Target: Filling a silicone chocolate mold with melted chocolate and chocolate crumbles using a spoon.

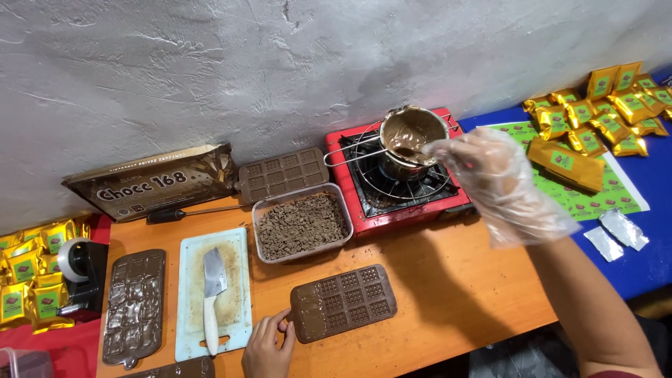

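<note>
Chocolate fills the brown bar mould (343, 302) that lies flat on the orange table (448, 294), near its front edge. The left hand (268, 346), bare, rests at the mould's left end: its fingers (280, 320) curl lightly against the small tab there, touching it rather than closing round it, and the rest of the mould stretches away to the right of them.

The right hand (493, 178) wears a loose clear plastic glove and reaches over the small metal pot (411, 136) of melted chocolate. Its fingertips are bunched narrowly at the pot's rim; the glove blurs them, so whether they pinch a spoon or stick I cannot tell. The pot sits on the grate of a red portable gas stove (353, 164) at the back of the table.

Just behind the mould stands a clear tub of chopped chocolate (301, 224). To its left lies a white cutting board (234, 308) with a white-handled knife (211, 297) on it, and left of that a second filled mould (134, 304). Another mould (282, 171) and a large wrapped chocolate block (150, 182) lean at the wall. Gold pouches (609, 105) are heaped on the blue surface at the far right, and more (28, 280) beside a tape dispenser (80, 269) on the left.
</note>
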